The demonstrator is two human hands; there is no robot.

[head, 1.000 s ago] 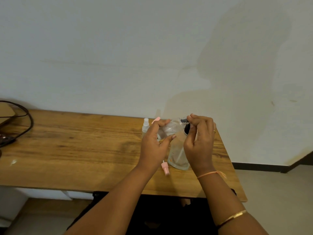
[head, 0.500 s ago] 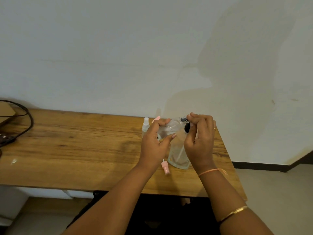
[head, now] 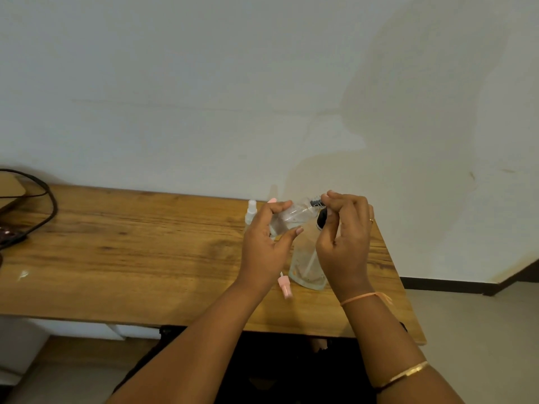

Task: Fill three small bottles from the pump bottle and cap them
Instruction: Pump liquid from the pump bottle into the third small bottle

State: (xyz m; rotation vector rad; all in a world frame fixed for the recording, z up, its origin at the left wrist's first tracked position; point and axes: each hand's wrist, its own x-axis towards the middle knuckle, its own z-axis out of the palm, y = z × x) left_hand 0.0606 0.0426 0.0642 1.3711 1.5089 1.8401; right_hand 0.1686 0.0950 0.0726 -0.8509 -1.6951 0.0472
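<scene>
My left hand (head: 265, 246) holds a small clear bottle (head: 287, 220) tilted, its neck pointing right. My right hand (head: 344, 240) pinches a dark cap or pump nozzle (head: 316, 203) right at that neck. Below the two hands stands the large clear pump bottle (head: 306, 266) on the wooden table (head: 131, 252), its black pump head (head: 320, 220) partly hidden behind my right fingers. A pink spray cap (head: 285, 287) lies on the table beside the bottle's base. Another small clear bottle with a white top (head: 251, 212) stands behind my left hand.
The table's right edge (head: 408, 301) is close to my right wrist, with floor beyond. A black cable (head: 48, 205) loops at the table's far left by a dark object. A white wall runs directly behind the table.
Hardly anything differs; both hands stay at the small bottle's neck, with only slight finger shifts.
</scene>
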